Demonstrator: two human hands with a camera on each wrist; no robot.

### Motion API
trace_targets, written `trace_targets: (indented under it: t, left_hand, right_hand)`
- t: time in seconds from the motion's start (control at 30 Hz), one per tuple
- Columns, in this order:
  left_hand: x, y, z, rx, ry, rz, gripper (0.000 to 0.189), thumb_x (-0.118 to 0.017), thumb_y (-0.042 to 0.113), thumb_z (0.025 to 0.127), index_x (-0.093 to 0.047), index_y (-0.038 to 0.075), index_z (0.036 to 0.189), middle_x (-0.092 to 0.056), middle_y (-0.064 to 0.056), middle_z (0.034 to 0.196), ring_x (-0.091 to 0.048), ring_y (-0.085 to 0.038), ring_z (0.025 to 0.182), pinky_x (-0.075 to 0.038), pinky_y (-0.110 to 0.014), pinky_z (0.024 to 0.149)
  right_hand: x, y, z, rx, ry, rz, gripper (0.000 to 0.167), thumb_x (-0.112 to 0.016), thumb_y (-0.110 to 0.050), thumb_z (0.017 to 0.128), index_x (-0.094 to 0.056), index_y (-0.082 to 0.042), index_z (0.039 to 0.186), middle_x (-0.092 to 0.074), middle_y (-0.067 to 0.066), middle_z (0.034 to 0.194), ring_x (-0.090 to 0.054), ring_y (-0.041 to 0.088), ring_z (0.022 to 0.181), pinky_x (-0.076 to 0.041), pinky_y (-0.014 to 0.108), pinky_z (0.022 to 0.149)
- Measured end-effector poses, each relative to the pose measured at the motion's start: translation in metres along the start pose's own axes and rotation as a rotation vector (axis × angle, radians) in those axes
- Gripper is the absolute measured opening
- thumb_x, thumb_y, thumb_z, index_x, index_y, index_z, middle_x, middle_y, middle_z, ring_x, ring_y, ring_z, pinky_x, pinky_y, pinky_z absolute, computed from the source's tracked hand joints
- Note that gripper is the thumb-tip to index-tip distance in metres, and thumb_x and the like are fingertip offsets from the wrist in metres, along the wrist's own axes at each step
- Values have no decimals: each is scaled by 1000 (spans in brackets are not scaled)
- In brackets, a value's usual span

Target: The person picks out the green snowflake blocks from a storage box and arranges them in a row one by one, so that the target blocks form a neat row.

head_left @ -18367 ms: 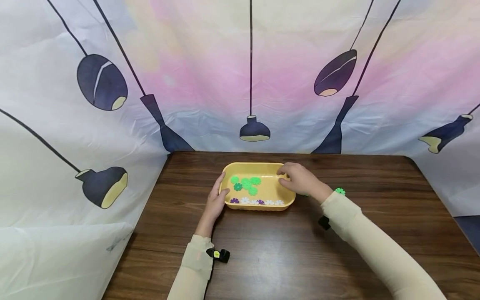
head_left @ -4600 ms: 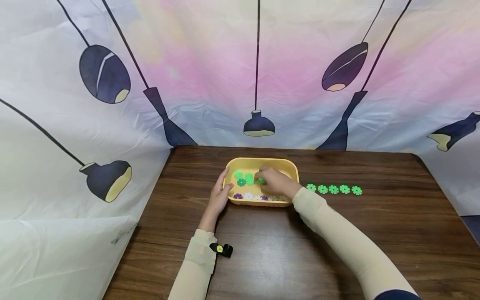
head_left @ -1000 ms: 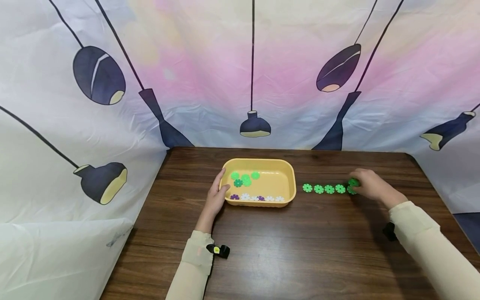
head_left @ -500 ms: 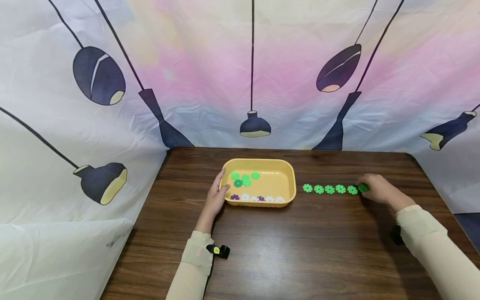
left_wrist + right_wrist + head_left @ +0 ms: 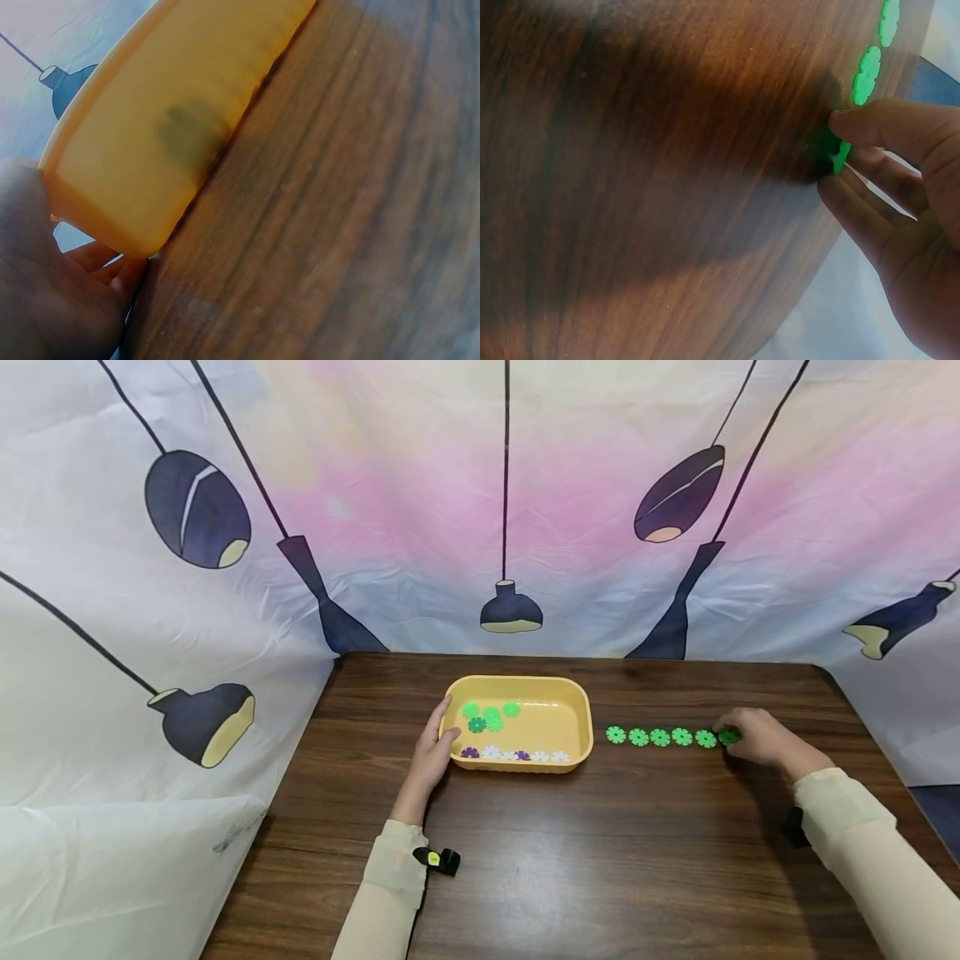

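At the right-hand end of a row of five green snowflake discs (image 5: 660, 737), my right hand (image 5: 761, 737) is pinching a sixth disc (image 5: 728, 737) close over the wood-grain table (image 5: 570, 860). My thumb and fingertips are covering part of this piece, so I am not able to tell whether it is lying quite flat or tilting a little, nor whether its petals are touching the fifth one.

Well to the left, my left hand (image 5: 431, 750) is grasping the end of the yellow plastic tray (image 5: 555, 722), thumb coming over the rim and fingers lying along the outer wall (a light hold seems enough, as the tray is sitting level). Inside it, several light green discs (image 5: 491, 717) are lying toward the left, one darker green disc (image 5: 477, 725) is sitting among them, and purple discs (image 5: 469, 752) and white discs (image 5: 539, 757) are lining the near wall.

For the step in hand, I am judging that the outer edge is the place to be pinching, that the centre should be lining up with the other five, and that the gap should be matching theirs. Pressing flat before parting my fingers, then lifting straight up, should be sparing the neighbour a nudge; dragging sideways would be risking a crooked end to the row.
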State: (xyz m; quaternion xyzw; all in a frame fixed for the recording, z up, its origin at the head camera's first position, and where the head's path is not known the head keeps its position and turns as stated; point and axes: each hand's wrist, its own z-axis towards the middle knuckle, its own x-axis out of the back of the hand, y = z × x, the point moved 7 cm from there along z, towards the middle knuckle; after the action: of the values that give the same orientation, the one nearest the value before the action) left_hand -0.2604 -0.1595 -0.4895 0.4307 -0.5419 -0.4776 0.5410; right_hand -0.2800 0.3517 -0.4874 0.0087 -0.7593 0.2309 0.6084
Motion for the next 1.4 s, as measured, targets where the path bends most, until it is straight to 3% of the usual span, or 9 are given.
trace_targets:
  t: [0.23,0.47,0.7,1.03,1.4]
  left_hand:
    - [1,0,0,-1,0,-1,61,-50,4,106,-34,6,165,-27,-15,172,-21,-36,159,-19,-56,127]
    - [1,0,0,2,-7,8,62,-50,4,106,-34,7,165,-27,-15,172,-21,-37,159,-19,-58,126]
    - [1,1,-1,-8,-6,6,61,-49,2,106,-34,5,165,-27,-15,172,-20,-37,159,-19,-58,127]
    - [0,1,-2,-12,-6,7,61,-49,3,106,-33,5,165,-26,-17,172,-20,-38,159,-18,-59,126]
    - [0,3,-2,-27,-10,-1,61,-49,2,106,-32,2,165,-26,-18,172,-19,-38,159,-18,-58,127]
  right_hand:
    - [1,1,0,-3,4,0,30,-76,9,84,-71,15,113,-65,35,111,-65,48,96,-56,54,74]
    - [7,-17,5,49,26,8,31,-71,9,88,-69,16,118,-61,43,124,-55,64,116,-54,66,88]
    - [21,-56,23,131,72,29,36,-69,1,96,-64,18,127,-59,42,129,-59,58,115,-53,65,90]
    - [26,-109,53,219,73,25,31,-69,-5,99,-68,12,125,-66,31,124,-67,45,107,-56,58,86]
    - [29,-180,84,356,210,126,25,-71,-6,99,-74,5,122,-71,17,115,-68,28,95,-58,46,79]
